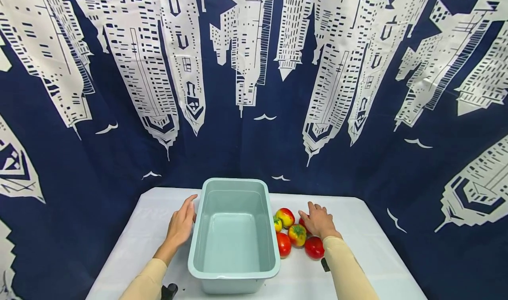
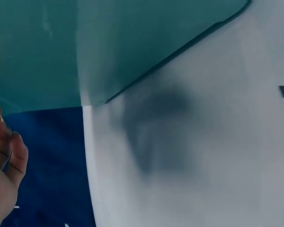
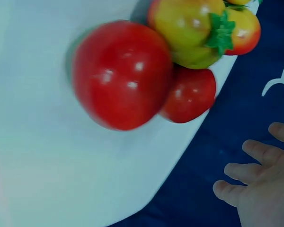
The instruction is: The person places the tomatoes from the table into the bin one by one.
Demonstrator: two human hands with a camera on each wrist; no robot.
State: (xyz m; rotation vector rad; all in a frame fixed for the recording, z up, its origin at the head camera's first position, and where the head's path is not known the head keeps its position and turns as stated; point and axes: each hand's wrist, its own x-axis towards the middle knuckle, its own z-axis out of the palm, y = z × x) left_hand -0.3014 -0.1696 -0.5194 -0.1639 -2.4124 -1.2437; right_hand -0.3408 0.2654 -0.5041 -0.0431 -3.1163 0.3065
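Note:
A pale green plastic basin [image 1: 234, 275] stands on the white table with nothing visible inside. My left hand [image 1: 181, 225] is by its left wall, fingers loosely bent; whether they touch the wall I cannot tell. To the basin's right lies a group of tomatoes: a red one [image 1: 315, 248] nearest my right forearm, another red one [image 1: 283, 245] by the basin, a yellow-green one [image 1: 297, 235] between them, and a red-yellow one [image 1: 285, 218] farther back. My right hand [image 1: 319, 222] hovers above the group with spread fingers, partly covering one more red tomato [image 1: 303, 223]. It holds nothing.
The white table [image 1: 369, 247] ends at a dark blue curtain [image 1: 246, 150] printed with white buildings. A small yellow tomato [image 1: 278, 223] is half hidden by the basin's right rim. A dark speck [image 2: 283, 91] lies on the tabletop in the left wrist view.

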